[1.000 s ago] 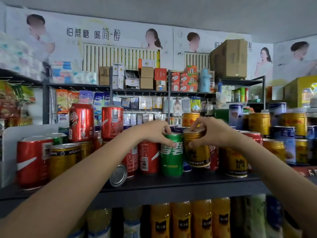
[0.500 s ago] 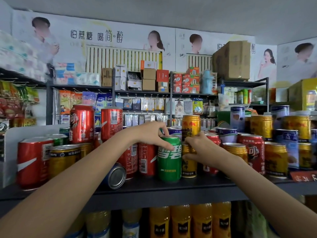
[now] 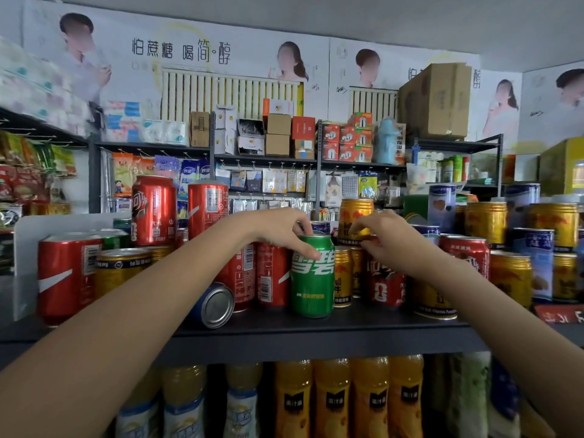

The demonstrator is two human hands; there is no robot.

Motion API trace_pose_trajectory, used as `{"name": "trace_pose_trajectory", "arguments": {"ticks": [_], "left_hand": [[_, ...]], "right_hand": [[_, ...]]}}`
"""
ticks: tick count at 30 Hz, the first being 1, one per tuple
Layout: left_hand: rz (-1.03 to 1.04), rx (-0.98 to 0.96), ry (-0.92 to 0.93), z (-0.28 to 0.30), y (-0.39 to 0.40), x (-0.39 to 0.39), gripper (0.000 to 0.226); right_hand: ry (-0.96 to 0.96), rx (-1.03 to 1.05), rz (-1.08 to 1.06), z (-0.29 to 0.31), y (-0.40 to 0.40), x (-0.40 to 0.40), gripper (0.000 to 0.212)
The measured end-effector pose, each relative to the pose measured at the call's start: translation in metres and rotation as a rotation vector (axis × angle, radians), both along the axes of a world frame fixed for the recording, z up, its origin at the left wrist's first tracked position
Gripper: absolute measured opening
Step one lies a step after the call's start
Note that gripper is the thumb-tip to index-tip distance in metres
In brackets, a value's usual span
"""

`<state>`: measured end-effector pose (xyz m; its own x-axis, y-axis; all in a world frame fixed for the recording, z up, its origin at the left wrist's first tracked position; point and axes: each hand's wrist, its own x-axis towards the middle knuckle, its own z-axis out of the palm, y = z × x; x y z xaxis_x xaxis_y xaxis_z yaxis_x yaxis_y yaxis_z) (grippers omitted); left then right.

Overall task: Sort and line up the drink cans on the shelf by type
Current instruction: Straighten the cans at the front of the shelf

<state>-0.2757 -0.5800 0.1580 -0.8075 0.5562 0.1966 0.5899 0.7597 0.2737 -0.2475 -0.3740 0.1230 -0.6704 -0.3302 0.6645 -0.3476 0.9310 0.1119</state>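
On the dark shelf [image 3: 316,330], a green Sprite can [image 3: 313,276] stands upright at the front edge. The left hand [image 3: 278,230] grips its top rim, thumb down the front, fingers curled over the lid. Just right of that can, the right hand [image 3: 387,238] pinches the lower part of a gold Red Bull can [image 3: 354,213] stacked on other gold cans. Left of the green can stand red cola cans [image 3: 271,275], and a blue can [image 3: 213,306] lies on its side.

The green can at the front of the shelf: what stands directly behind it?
Behind the green can, a blue-topped can shows above its rim, partly hidden by the left hand gripping the green can's top. Anything lower behind it is covered.
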Motion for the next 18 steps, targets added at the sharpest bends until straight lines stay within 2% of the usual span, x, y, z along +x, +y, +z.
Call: {"name": "trace_pose_trajectory", "arguments": {"ticks": [3,5,7,10,12,16,18], "left_hand": [[-0.023,-0.016,0.007,0.003,-0.002,0.004,0.06],[-0.03,0.048,0.035,0.006,-0.011,0.01,0.06],[-0.028,0.153,0.124,0.01,-0.027,0.017,0.051],[0.001,0.272,0.264,0.008,-0.061,0.029,0.025],[0.031,0.22,0.319,0.001,-0.085,0.035,0.011],[0.156,0.021,0.365,-0.017,-0.13,0.045,0.012],[0.214,-0.042,0.415,-0.023,-0.15,0.047,0.013]], "right_hand": [[-0.002,-0.115,0.103,0.004,-0.008,0.009,0.023],[0.005,-0.178,0.184,0.009,-0.021,0.016,0.022],[0.01,-0.217,0.249,0.015,-0.038,0.022,0.023],[-0.008,-0.256,0.367,0.021,-0.073,0.027,0.023],[-0.052,-0.225,0.424,0.017,-0.103,0.027,0.024],[-0.221,0.006,0.456,-0.016,-0.172,0.019,0.033],[-0.242,0.093,0.414,-0.032,-0.196,0.013,0.035]]}}
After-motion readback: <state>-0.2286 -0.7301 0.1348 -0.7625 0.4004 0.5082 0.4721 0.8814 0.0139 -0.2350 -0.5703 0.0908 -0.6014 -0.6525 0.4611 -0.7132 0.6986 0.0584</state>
